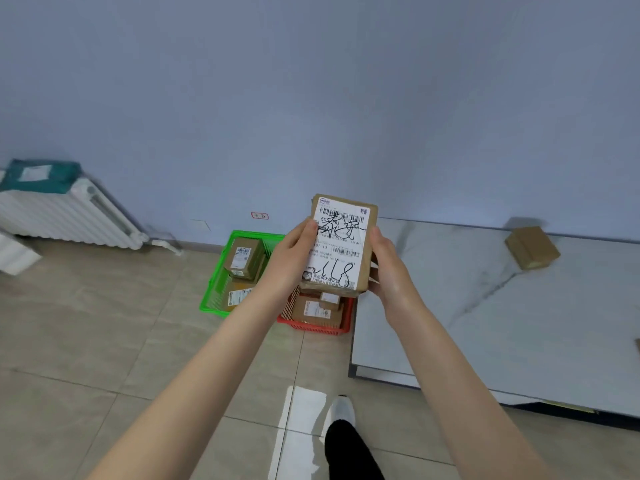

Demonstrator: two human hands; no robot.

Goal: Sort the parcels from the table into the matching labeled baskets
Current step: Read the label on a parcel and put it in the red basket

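Observation:
I hold a brown cardboard parcel [341, 244] upright in front of me, its white shipping label with black handwriting facing me. My left hand [289, 261] grips its left edge and my right hand [389, 268] grips its right edge. Below it on the floor stand a green basket [214, 292] with brown parcels inside and a red basket [317, 327], partly hidden behind the held parcel, also holding parcels. A small red-framed label [259, 215] is on the wall above the green basket. One more brown parcel [531, 247] lies on the white marble table [485, 323] at the right.
A white radiator [62, 216] stands at the left wall with a teal package [41, 174] on top. The floor is beige tile. My leg and white shoe [341, 414] show at the bottom, beside the table's near corner.

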